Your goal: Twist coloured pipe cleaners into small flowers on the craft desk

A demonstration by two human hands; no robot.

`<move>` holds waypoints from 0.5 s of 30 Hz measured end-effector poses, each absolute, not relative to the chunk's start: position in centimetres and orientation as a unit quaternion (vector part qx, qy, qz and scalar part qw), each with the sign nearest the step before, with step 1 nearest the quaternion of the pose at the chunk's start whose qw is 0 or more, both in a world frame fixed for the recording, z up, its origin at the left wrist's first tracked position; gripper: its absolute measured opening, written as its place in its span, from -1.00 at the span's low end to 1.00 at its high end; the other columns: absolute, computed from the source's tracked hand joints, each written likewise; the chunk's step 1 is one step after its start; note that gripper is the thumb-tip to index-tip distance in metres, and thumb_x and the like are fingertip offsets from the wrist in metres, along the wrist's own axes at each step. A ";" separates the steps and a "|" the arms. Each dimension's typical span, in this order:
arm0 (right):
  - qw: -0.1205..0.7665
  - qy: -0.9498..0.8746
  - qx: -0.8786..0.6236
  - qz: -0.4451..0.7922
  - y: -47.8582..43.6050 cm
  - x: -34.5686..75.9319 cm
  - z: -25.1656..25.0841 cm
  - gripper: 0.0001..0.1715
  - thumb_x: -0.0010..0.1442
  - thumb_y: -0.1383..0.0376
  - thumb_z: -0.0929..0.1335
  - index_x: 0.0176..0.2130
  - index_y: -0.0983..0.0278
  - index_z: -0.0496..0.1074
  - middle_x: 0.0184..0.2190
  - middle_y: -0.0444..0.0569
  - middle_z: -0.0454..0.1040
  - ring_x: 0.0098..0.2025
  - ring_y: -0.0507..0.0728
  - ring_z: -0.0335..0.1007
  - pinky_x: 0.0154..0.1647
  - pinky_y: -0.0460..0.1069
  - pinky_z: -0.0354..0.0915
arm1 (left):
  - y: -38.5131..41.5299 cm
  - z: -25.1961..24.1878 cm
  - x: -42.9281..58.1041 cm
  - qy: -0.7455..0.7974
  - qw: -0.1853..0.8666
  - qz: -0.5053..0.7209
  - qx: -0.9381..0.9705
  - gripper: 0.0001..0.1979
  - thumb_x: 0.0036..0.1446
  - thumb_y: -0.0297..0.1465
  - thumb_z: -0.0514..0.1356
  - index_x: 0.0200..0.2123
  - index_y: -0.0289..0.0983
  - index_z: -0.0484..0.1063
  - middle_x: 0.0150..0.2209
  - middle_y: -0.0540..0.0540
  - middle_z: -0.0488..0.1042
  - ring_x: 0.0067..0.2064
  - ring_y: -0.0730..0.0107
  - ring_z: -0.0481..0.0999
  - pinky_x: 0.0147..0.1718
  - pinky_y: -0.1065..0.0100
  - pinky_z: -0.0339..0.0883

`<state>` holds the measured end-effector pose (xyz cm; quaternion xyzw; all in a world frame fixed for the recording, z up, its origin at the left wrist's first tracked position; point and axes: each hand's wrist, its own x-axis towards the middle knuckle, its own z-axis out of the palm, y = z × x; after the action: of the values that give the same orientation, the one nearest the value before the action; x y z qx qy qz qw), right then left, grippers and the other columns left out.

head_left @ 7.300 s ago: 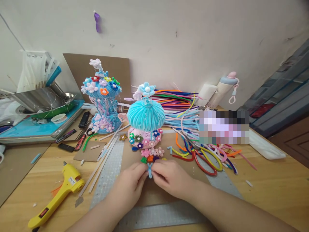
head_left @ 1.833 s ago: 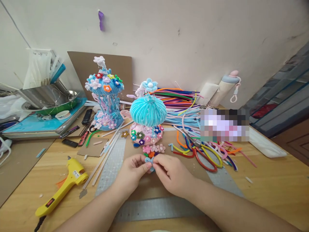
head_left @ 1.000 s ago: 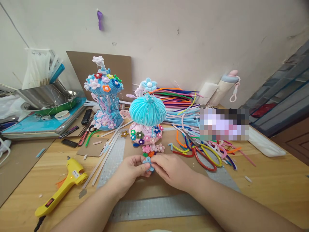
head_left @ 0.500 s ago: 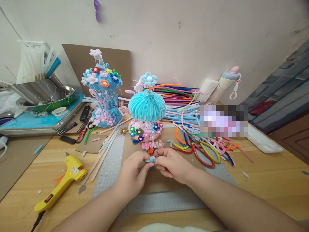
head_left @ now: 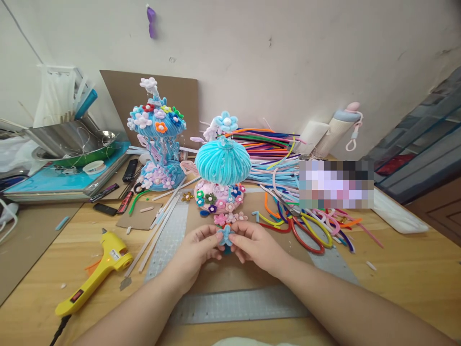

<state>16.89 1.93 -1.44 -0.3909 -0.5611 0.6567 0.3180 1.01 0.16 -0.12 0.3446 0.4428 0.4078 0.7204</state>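
Note:
Between my two hands is a small light blue flower [head_left: 225, 236] of fuzzy stem, its petals facing up. My left hand [head_left: 200, 250] pinches its left side, thumb on top. My right hand [head_left: 256, 245] pinches the right side in the same way. Just beyond my fingers lie pink flowers [head_left: 220, 219]. Behind them stands a turquoise ribbed dome [head_left: 223, 162] over a pink base [head_left: 216, 194] covered with small colourful flowers. A finished-looking blue piece with flowers [head_left: 157, 120] stands further left.
A yellow glue gun [head_left: 97, 269] lies at the left. Red-handled scissors [head_left: 306, 235] and loose coloured stems are at the right. Stem bundles [head_left: 270, 144] lie at the back, near a bottle [head_left: 338, 129]. A metal pot [head_left: 66, 142] stands back left. Cardboard lies over a cutting mat [head_left: 245, 306].
The light blue flower has turned, so its petals now show from above. Both hands have shifted their fingers to its two sides. The whole view has moved slightly.

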 end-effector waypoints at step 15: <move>0.295 -0.581 -0.397 0.646 1.4 16.7 -1.2 -0.80 0.09 0.22 0.29 -0.45 0.30 0.25 -0.61 -0.24 0.26 -0.71 -0.12 0.09 -0.71 -0.18 0.03 | 0.3 -0.2 1.1 0.460 0.650 0.407 0.447 -0.76 -0.17 -0.33 0.32 -0.43 -0.32 0.39 -0.50 0.00 0.46 -0.44 0.47 0.42 -0.42 0.44 0.26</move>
<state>16.70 1.45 -1.17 -0.3969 -0.5814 0.6463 0.2946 1.13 0.28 -0.16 0.4469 0.4600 0.4070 0.6504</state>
